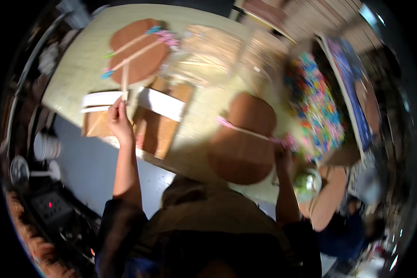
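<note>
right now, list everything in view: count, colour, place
Table: one, pale green, centre
Rounded boards: two, brown, table's far left and right of centre
Sticks: four, pale, at those boards
Bags: two or more, clear, far middle
Small pieces: uncountable, multicoloured, right
Strips: several, white, near left
Bowl: one, pale, near right
Lit panel: one, black, lower left
Left hand: one, bare, pinching a stick
Right hand: one, bare, at pink pieces

I've got, relative to near board (242,157): cardboard (162,127) left, second board (148,63) back-left, bags (264,53) behind, small-parts pile (315,104) right, bowl (319,182) near-right.
</note>
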Action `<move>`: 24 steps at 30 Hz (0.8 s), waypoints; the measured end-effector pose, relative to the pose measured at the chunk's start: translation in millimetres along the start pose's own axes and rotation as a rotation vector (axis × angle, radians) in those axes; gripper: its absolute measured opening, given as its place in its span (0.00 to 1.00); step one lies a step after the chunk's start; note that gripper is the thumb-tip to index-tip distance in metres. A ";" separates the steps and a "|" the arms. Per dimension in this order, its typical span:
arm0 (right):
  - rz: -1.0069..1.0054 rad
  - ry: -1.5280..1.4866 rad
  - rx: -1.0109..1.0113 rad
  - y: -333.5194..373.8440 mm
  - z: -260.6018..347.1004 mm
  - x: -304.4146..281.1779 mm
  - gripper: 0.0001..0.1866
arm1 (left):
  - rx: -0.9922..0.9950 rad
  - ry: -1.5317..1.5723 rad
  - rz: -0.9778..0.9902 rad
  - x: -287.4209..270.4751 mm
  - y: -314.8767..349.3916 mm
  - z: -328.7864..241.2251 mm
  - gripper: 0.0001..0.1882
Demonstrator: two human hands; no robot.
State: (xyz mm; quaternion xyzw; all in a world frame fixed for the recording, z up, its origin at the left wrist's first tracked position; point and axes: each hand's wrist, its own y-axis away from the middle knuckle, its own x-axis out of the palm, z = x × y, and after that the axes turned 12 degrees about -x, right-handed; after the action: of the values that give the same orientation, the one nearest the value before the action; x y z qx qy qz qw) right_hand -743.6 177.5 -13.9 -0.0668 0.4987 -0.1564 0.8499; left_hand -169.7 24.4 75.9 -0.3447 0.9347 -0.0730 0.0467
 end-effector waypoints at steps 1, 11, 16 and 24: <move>0.041 -0.076 0.140 1.8 6.3 -4.1 0.25 | 0.104 -0.091 0.165 20.2 42.0 -16.7 0.05; -0.310 -1.157 0.753 37.7 38.8 -43.8 0.07 | 0.592 -0.138 0.969 143.6 242.0 -51.1 0.06; -0.390 -1.470 0.778 60.5 47.2 -41.2 0.03 | 0.591 -0.183 1.004 151.3 254.2 -43.2 0.06; -0.440 -1.383 0.790 62.2 86.6 -28.1 0.08 | 0.538 -0.233 1.024 148.5 256.5 -33.7 0.05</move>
State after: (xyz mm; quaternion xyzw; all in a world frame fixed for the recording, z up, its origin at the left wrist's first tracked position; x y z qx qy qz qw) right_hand -668.7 241.8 35.3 0.0596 -0.2534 -0.4068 0.8757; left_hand -450.5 124.0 60.3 0.1687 0.9194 -0.2376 0.2641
